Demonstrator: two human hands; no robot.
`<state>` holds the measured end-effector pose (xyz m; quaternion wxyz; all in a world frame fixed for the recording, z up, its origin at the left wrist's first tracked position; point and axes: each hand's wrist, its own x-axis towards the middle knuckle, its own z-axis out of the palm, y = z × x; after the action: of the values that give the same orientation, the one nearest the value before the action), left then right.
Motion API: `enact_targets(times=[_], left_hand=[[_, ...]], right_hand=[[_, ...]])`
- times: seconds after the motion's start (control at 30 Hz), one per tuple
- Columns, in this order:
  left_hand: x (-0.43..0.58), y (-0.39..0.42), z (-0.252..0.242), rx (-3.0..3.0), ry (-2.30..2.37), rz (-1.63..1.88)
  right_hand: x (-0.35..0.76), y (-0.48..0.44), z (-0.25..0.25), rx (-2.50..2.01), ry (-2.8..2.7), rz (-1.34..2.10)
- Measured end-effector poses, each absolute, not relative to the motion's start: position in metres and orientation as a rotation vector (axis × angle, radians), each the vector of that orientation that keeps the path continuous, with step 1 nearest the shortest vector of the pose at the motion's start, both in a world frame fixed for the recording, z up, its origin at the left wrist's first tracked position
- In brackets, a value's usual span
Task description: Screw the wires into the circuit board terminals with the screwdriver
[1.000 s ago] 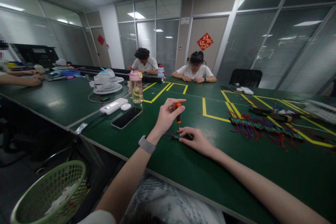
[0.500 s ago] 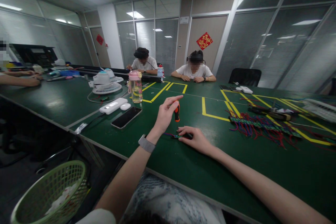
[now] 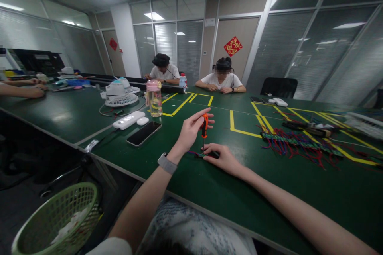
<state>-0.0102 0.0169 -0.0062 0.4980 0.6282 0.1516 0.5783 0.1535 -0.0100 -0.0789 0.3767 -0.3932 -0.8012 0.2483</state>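
An orange and black screwdriver (image 3: 204,126) stands nearly upright, its shaft pointing down at a small green circuit board (image 3: 201,154). My left hand (image 3: 191,128) has the handle between its thumb and stretched fingers. Low on the table, my right hand (image 3: 220,157) pinches the board's right side with thumb and forefinger. Red and blue wires trail from the board's left end. Something dark shows under my right fingers; I cannot make out its kind. The screwdriver's tip is too small to see clearly.
Left of my hands lie a phone (image 3: 144,133), a white power strip (image 3: 129,120) and a pink-lidded bottle (image 3: 154,99). Several wired boards (image 3: 299,145) are heaped at right. White fans (image 3: 119,95) stand farther left. A green basket (image 3: 89,195) is below the edge. Co-workers sit across.
My left fingers have rolled round the screwdriver handle and now show spread beyond it; the handle has turned and shows more orange. My right hand and the board stay put.
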Motion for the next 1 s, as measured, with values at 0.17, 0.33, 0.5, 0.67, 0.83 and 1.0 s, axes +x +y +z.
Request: enact_targets(times=[0.17,0.33,0.5,0.67,0.83,1.0], left_hand=[[-0.0121,0.0152,-0.0043,1.632,0.546,1.52],[-0.0112,0.0156,-0.0045,1.576,0.42,1.471],[-0.011,0.0165,-0.0053,1.539,0.487,1.497],[-0.0123,0.0164,-0.0041,1.638,0.508,1.548],[-0.0099,0.0131,-0.0036,1.499,0.373,1.414],[-0.0119,0.0129,-0.0024,1.659,0.519,1.534]], right_hand=[[0.1537,-0.0096,-0.0797,-0.999,-2.047,0.635],[0.1535,-0.0099,-0.0791,-1.003,-2.053,0.631],[0.1537,-0.0102,-0.0787,-1.006,-2.049,0.637],[0.1539,-0.0098,-0.0786,-0.991,-2.068,0.629],[0.1539,-0.0096,-0.0789,-0.995,-2.06,0.634],[0.1539,-0.0099,-0.0789,-1.001,-2.051,0.646]])
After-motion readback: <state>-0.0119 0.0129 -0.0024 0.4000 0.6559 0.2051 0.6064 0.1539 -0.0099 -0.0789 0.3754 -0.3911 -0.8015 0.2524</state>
